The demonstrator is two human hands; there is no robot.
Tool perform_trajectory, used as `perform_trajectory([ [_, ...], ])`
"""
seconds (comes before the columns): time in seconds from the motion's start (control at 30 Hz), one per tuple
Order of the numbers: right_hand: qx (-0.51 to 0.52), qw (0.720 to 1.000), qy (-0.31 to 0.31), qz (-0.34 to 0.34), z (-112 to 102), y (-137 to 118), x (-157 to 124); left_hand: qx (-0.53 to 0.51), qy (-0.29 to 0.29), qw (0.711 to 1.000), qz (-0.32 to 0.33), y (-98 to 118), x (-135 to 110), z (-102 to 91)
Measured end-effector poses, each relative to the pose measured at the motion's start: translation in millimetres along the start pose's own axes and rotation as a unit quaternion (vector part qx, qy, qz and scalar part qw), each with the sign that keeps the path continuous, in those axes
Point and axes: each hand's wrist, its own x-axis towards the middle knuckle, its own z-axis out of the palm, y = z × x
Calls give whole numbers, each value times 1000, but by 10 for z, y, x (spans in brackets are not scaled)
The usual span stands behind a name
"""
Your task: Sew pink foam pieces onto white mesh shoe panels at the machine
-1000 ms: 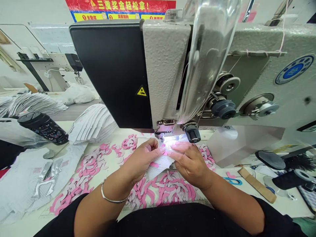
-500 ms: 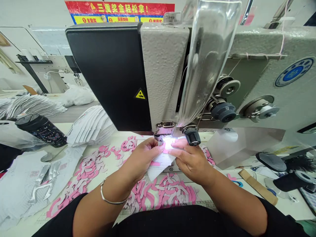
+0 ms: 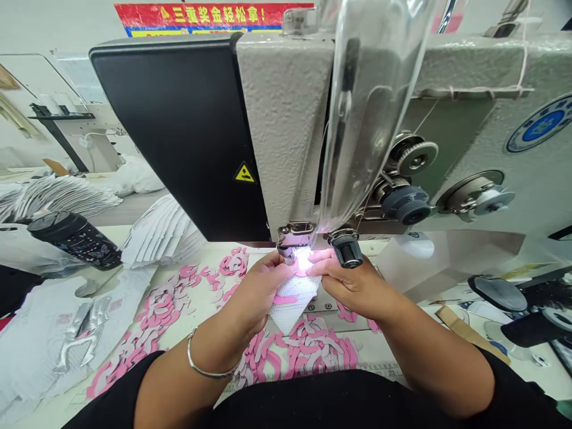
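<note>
A white textured fabric piece (image 3: 294,311) with pink strips lies beneath the head of a sewing machine (image 3: 286,113), under a bright lamp. My left hand (image 3: 257,286) grips its left edge, with the thumb on top near the presser foot (image 3: 286,251). On the other side, my right hand (image 3: 351,285) is closed on the right edge, its index finger reaching to the lit sewing spot. Glare hides the needle and the stitching there. A pink strip (image 3: 286,300) crosses the fabric below my left thumb.
Loose pink cut pieces (image 3: 319,348) are strewn over the table in front and to the left. Stacked white panels (image 3: 161,235) and a black tumbler (image 3: 74,238) stand at left. Thread spools (image 3: 538,328) and a brown strip (image 3: 465,330) lie at right.
The fabric piece has turned slightly under the machine, its lower tip shifting right. My right hand's fingers have moved up and right, showing more of the fabric. The view has shifted slightly.
</note>
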Motion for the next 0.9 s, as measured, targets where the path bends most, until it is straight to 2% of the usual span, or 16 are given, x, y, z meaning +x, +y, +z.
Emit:
perform_trajectory([
  [0.2, 51, 999, 16, 6, 43, 12, -18, 3, 5, 1000, 7, -31, -21, 13],
  [0.33, 70, 997, 24, 5, 79, 33, -35, 115, 22, 993, 29, -4, -16, -28],
  [0.53, 49, 999, 22, -4, 59, 31, -46, 268, 40, 962, 25, 175, 53, -49],
  [0.6, 44, 999, 18, -6, 38, 24, -40, 264, 39, 964, 20, 185, 70, -37],
  [0.7, 40, 999, 12, -6, 16, 19, -31, 197, 21, 980, 17, 127, 82, -21],
  [0.9, 59, 998, 3, 0, 10, 30, -23, 110, 36, 993, 24, -4, 64, -20],
])
